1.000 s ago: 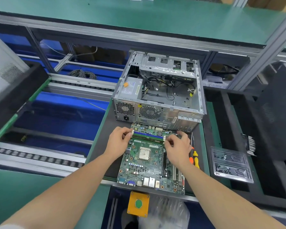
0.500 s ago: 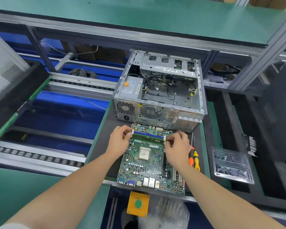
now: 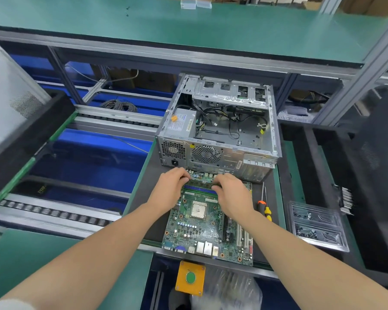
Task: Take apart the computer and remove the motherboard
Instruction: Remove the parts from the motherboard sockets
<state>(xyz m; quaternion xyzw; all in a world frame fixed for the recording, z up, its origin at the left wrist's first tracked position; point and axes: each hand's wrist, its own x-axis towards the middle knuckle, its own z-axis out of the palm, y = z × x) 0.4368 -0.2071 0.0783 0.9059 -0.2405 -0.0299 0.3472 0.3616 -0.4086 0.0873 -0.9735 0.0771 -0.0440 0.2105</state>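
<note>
Flat on the worktop, under both grips: the motherboard. Clamped with curled fingers on the ends of a RAM stick at its far edge: left grip and right grip. Just beyond the grips, the open case; right of the right grip, two screwdrivers.

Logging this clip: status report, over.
Left hand, right hand both pinching memory module. Motherboard out, flat before open case. Screwdrivers alongside, not obstructing.

Hands gripping memory stick, motherboard
</note>
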